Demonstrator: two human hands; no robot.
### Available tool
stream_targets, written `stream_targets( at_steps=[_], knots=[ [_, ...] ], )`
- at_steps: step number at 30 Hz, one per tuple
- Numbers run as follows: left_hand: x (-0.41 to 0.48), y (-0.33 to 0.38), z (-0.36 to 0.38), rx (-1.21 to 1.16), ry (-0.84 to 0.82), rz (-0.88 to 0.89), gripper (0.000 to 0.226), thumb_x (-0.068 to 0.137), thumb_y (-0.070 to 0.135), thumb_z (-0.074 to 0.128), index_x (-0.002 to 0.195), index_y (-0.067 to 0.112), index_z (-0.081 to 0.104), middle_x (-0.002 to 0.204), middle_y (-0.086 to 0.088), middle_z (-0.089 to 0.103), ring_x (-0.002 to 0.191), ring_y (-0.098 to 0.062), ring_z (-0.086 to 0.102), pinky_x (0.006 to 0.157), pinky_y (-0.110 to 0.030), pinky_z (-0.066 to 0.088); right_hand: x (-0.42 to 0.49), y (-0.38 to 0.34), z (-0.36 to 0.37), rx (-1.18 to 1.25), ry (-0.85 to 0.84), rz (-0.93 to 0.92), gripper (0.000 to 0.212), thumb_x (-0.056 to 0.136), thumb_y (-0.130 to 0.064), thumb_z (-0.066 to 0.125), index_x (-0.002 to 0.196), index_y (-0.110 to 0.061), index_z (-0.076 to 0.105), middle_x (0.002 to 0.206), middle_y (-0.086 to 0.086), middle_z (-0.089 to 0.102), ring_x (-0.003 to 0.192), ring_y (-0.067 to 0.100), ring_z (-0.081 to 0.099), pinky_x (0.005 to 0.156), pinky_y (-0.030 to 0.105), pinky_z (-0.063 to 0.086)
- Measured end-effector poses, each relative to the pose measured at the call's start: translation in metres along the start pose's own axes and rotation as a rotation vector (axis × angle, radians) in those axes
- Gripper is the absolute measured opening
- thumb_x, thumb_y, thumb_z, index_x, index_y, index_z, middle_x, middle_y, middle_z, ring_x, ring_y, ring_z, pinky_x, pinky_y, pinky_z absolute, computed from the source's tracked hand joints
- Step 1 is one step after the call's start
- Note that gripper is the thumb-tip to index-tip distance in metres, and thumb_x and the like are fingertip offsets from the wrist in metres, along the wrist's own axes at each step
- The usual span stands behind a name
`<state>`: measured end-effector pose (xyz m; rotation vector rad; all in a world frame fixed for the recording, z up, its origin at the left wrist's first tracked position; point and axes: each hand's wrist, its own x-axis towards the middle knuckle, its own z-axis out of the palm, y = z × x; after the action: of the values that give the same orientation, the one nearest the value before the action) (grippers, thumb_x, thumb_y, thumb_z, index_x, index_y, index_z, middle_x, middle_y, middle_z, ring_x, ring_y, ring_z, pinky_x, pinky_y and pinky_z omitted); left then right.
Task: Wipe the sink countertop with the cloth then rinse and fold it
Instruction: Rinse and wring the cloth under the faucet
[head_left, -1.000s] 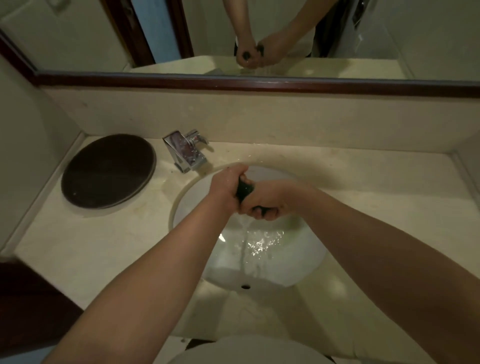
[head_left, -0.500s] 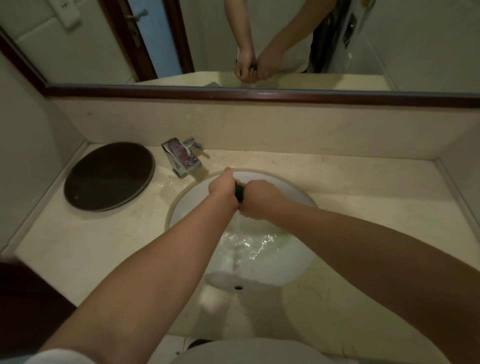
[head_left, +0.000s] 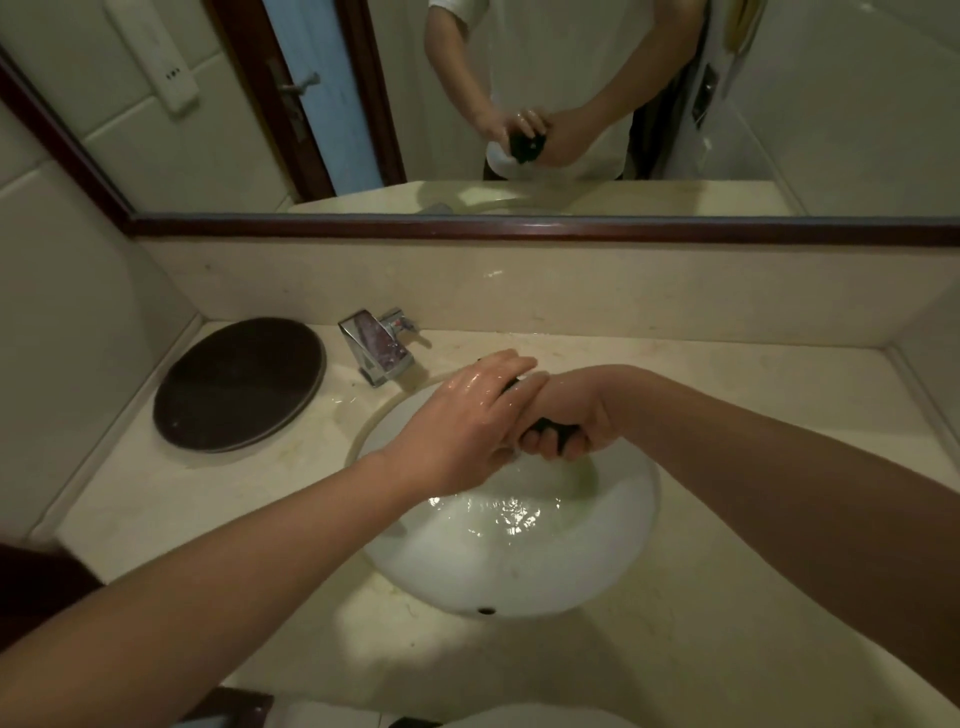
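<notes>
Over the white sink basin (head_left: 613, 561), both my hands clench a dark cloth (head_left: 558, 432) bunched into a tight roll. My left hand (head_left: 462, 421) is wet and wraps the cloth's left end, its fingers lying over my right hand's knuckles. My right hand (head_left: 576, 415) grips the other end, palm down. Only small dark bits of the cloth show between the fingers. Water glistens in the bottom of the basin. The cream stone countertop (head_left: 753, 400) surrounds the basin.
A chrome faucet (head_left: 376, 348) stands at the basin's back left. A dark round tray (head_left: 239, 382) lies on the counter's left end. A wood-framed mirror (head_left: 519, 226) runs above the backsplash and reflects my hands. Walls close both counter ends.
My hands have twisted against each other on the cloth; the left hand now lies over the right hand's knuckles. The stream of water falling from the cloth a second ago has stopped.
</notes>
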<state>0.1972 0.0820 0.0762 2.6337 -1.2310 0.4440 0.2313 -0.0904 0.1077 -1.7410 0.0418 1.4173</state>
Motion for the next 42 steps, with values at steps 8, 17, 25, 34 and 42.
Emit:
stream_targets(
  at_steps=[8,17,25,34,42],
  knots=[
    [0.032,-0.017,-0.01,0.099,0.224,0.178,0.053,0.084,0.023,0.064,0.131,0.004,0.046,0.111,-0.014,0.069,0.091,-0.032,0.064,0.072,-0.036,0.045,-0.024,-0.019,0.003,-0.128,0.077,-0.083,0.033,0.088,-0.005,0.054,0.059,-0.02,0.044,0.052,-0.006,0.039,0.038,0.003,0.032,0.039,0.015,0.013],
    [0.048,-0.024,-0.033,0.097,0.003,0.118,0.029,0.07,0.005,0.071,0.097,0.003,0.06,0.084,-0.015,0.065,0.066,-0.035,0.063,0.043,-0.037,0.044,-0.035,-0.026,0.005,-0.134,0.191,-0.146,0.035,0.085,-0.006,0.059,0.057,-0.017,0.041,0.049,-0.004,0.041,0.037,0.006,0.029,0.037,0.015,0.016],
    [0.06,-0.008,-0.047,0.267,-0.39,-0.25,0.025,0.084,0.018,0.062,0.108,0.014,0.055,0.095,-0.015,0.068,0.083,-0.037,0.064,0.059,-0.036,0.036,-0.024,-0.029,0.019,-0.363,0.528,-0.205,0.027,0.077,-0.005,0.059,0.058,-0.015,0.042,0.05,0.001,0.038,0.044,0.015,0.032,0.039,0.017,0.023],
    [0.076,-0.008,-0.051,0.076,-0.565,-0.433,0.024,0.082,0.01,0.058,0.106,0.012,0.063,0.088,-0.008,0.061,0.074,-0.029,0.058,0.059,-0.034,0.044,-0.006,-0.031,0.017,-1.031,0.867,-0.205,0.015,0.087,-0.009,0.049,0.088,-0.011,0.064,0.081,0.006,0.056,0.087,0.028,0.063,0.07,0.031,0.045],
    [0.074,-0.024,-0.045,-0.371,-0.686,-0.662,0.018,0.071,0.013,0.072,0.061,0.008,0.057,0.059,-0.011,0.055,0.051,-0.025,0.048,0.047,-0.027,0.039,-0.005,-0.032,0.014,-1.157,0.965,-0.284,0.015,0.08,-0.026,0.057,0.087,-0.019,0.068,0.073,0.002,0.063,0.068,0.026,0.061,0.058,0.03,0.049]
  ],
)
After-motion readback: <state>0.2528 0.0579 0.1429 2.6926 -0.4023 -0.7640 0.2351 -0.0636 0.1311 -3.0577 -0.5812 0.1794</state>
